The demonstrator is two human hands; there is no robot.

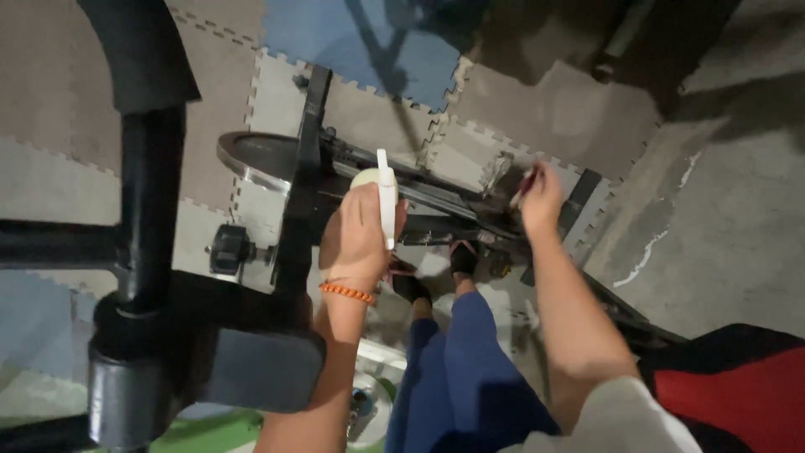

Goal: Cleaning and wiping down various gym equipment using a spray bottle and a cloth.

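Note:
My left hand (359, 239) grips a white spray bottle (384, 197), its trigger and nozzle pointing up and away from me; an orange bead bracelet (347, 293) circles that wrist. My right hand (541, 200) reaches down to the black frame of an exercise bike (436, 201) and pinches a small reddish thing (525, 186), too blurred to identify. Both hands hover over the bike's lower frame, near the silver flywheel (256, 159). My legs in blue trousers (465, 369) and my feet in sandals (436, 273) stand just behind the frame.
The bike's black handlebar post and padded rest (159, 327) fill the left foreground. Grey and blue interlocking foam mats (352, 50) cover the floor, with bare concrete (738, 218) at right. A red and black seat (738, 386) sits at lower right. A round container (369, 403) lies by my feet.

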